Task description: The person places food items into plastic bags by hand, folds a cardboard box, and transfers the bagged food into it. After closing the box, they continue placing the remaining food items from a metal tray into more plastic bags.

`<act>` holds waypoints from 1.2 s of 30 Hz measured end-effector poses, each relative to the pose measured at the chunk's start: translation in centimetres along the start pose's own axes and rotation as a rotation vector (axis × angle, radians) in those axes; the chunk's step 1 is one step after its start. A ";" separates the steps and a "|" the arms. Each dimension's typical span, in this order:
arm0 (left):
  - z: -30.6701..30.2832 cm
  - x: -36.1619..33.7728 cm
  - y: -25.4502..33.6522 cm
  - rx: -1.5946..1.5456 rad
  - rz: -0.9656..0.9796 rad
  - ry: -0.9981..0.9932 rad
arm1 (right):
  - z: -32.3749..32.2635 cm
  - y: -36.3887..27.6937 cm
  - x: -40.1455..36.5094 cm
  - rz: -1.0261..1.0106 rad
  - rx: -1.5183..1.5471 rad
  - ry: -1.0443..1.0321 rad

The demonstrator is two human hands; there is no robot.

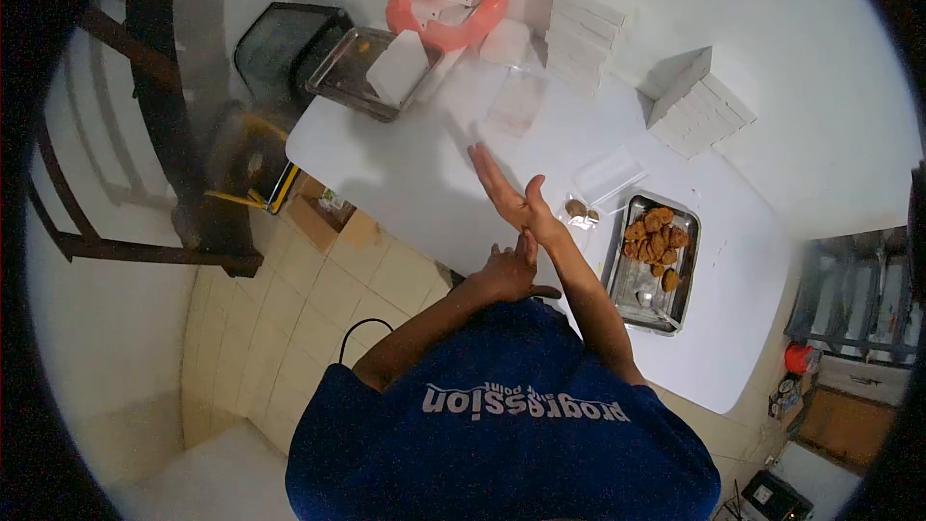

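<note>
My right hand (514, 195) is held over the white table (415, 169) with its fingers stretched out and its thumb apart. Nothing shows in it. My left hand (509, 272) touches the wrist end of the right hand with its fingertips; its thumb stands apart and it holds nothing that I can see. Right of the hands lies a clear plastic bag (580, 213) with a few small brown pieces in it. Farther right is a metal tray (632, 301) with several browned, fried-looking pieces (658, 236) and a shiny round thing (645, 297), perhaps a spoon.
Clear plastic packaging (612, 177) lies behind the bag. White boxes stand in a stack (585, 34) and a row (699, 106) at the back. At the back left, a dark tray (342, 77) bears a white box (397, 68), near a pink plastic bag (487, 12).
</note>
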State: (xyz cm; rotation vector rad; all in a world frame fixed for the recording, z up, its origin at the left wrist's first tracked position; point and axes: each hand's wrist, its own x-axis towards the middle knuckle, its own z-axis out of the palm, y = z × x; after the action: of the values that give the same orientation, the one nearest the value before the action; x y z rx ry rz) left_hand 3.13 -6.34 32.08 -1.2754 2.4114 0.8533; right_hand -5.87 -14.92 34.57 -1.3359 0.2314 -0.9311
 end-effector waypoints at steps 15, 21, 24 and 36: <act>1.5 0.9 -1.8 -0.373 0.013 -0.542 | 0.2 5.7 -2.1 0.312 0.205 -0.347; 0.0 -0.2 -2.8 -0.419 0.219 -0.076 | -1.4 4.1 -0.4 0.264 -0.020 0.076; -0.4 0.7 -3.4 -0.628 0.267 0.347 | -3.9 5.7 1.1 0.128 -0.033 0.612; 1.2 10.4 -10.4 -2.419 0.616 1.386 | 4.2 8.3 3.8 0.169 0.650 0.224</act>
State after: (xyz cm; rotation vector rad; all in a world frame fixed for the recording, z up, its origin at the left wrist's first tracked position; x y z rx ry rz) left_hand 5.72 -16.89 22.14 0.3094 -0.0715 -1.1960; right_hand 2.89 -14.92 29.63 -0.6056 0.1864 -0.9072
